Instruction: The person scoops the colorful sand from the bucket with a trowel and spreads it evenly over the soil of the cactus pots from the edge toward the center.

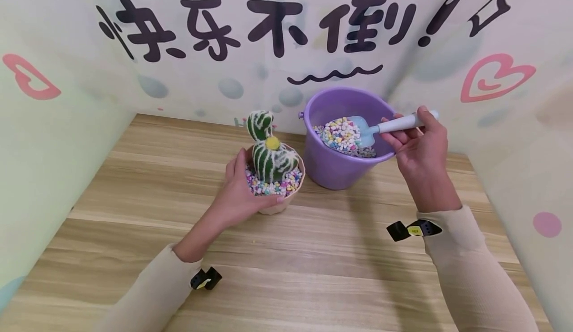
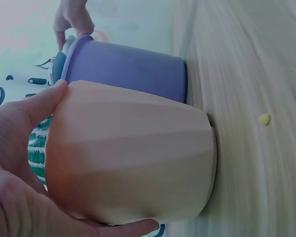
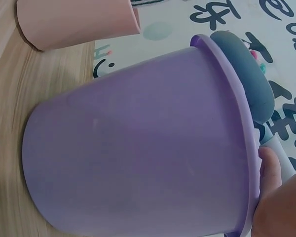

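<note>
My left hand grips the side of a pale pink faceted flower pot, thumb at the rim and fingers round the far side. In the pot a green cactus with white fuzzy ribs and a yellow flower stands among multicoloured pebbles. My right hand holds a small shovel by its white handle. The light blue blade, heaped with coloured pebbles, is over the mouth of a purple bucket. More pebbles lie inside the bucket, partly hidden by the blade.
The pot and bucket stand close together on a wood-grain table, near its back edge. A printed cloth backdrop rises behind and at both sides. One small yellow pebble lies on the table in front of the pot.
</note>
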`<act>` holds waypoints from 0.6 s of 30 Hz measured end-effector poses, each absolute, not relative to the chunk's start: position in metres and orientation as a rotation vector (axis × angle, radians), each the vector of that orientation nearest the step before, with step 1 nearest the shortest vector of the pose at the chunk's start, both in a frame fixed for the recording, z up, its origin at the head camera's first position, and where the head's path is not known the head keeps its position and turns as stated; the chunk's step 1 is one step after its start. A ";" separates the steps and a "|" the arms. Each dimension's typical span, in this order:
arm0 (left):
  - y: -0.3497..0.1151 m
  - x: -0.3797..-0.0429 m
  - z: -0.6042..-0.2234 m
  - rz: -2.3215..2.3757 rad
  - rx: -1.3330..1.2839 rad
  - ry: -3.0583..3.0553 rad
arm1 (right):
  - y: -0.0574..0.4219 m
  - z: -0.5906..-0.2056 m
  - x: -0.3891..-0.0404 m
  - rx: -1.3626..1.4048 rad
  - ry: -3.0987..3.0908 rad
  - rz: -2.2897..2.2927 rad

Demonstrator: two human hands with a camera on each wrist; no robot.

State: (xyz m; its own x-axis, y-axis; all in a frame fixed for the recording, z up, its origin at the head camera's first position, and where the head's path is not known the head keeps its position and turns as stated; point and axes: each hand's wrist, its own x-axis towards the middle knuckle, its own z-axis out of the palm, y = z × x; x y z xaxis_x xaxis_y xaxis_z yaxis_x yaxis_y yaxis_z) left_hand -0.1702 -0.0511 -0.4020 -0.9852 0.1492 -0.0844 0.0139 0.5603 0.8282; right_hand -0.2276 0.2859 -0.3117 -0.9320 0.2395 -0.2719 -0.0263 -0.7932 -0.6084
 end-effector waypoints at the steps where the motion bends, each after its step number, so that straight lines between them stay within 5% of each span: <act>1: -0.051 -0.171 -0.402 1.414 0.145 2.639 | 0.286 -0.312 -0.227 -0.513 -0.938 2.803; 18: -0.064 -0.186 -0.401 1.472 0.303 2.503 | 0.276 -0.313 -0.220 -0.443 -0.976 2.832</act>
